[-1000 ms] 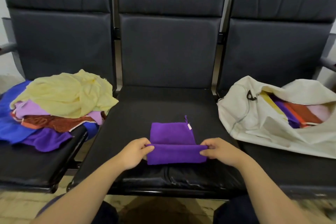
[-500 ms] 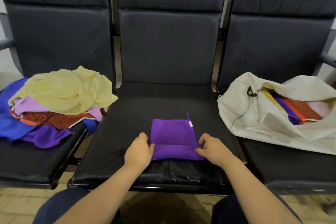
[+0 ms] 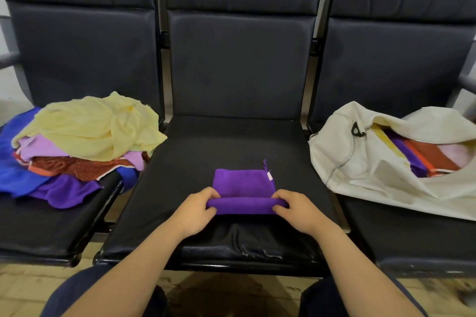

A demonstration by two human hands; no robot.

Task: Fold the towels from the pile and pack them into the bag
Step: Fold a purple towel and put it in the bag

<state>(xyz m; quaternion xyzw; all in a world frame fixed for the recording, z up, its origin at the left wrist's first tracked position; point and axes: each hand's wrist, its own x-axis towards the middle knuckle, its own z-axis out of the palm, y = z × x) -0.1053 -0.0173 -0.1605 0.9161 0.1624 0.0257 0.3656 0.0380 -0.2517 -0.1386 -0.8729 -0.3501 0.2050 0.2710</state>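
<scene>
A small purple towel lies folded on the middle black seat. Its near edge is rolled up off the seat. My left hand pinches the left end of that roll, and my right hand pinches the right end. A white tag and a loop show at the towel's far right corner. On the left seat sits the pile of unfolded towels, yellow on top, with lilac, rust, blue and purple below. On the right seat the open cream bag holds several folded towels.
Three black padded seats stand in a row with tall backrests behind. A metal armrest juts out at far left. Tiled floor and my knees show below the seat fronts.
Half a second ago both hands pressed the folded towel flat. Now they have lifted its near edge and curled it over toward the far side.
</scene>
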